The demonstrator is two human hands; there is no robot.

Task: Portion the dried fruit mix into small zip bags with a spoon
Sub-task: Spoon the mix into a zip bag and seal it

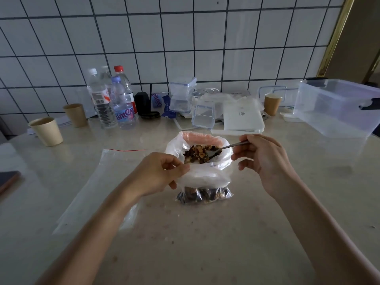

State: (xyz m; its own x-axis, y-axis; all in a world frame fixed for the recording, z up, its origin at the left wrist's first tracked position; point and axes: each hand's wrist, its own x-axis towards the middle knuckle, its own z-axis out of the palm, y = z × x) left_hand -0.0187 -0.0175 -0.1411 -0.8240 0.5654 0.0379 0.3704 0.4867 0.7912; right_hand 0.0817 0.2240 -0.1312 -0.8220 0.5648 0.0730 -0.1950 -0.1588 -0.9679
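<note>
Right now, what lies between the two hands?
In the head view, the small clear zip bag, part-filled with dried fruit mix, lies between the left hand and right hand.

Left hand [162,173] pinches small zip bag [205,182]; right hand [265,159] apparently dips spoon [224,148] into fruit mix [197,154].

Metal spoon [213,153] dipped in dried fruit mix [200,154] inside open plastic bag [205,140], part-filled small zip bag [204,195] upright on table, empty zip bag [98,182] flat at left
</note>
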